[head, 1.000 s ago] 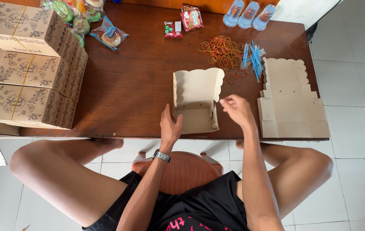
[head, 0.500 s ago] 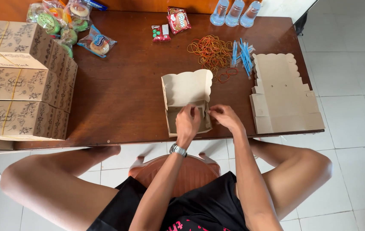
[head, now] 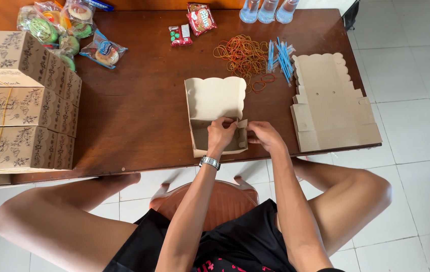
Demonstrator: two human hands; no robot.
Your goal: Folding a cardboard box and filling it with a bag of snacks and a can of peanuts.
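The brown table (head: pixel 139 116) fills most of the head view, and everything else is best placed from the half-folded box (head: pixel 215 113) near the middle of its front edge. Far left of the box stands a stack of finished, printed boxes (head: pixel 21 103), closed and tied with thin bands; that much of the work looks done. Right of the box lies a pile of flat blanks (head: pixel 331 103), still unfolded, so a good share seems left. Behind the box, toward the far edge, lie a heap of rubber bands (head: pixel 242 53) and a bundle of blue straws (head: pixel 281 56); far behind and to the left are wrapped snacks (head: pixel 61 32), none yet packed. The box itself has its scalloped lid standing open and its tray partly formed. The left hand (head: pixel 221 135) is inside the tray's right corner, fingers pinched narrow on a small flap; the right hand (head: pixel 264 136), just right of the box, is curled around the side wall, pressing it toward that flap.
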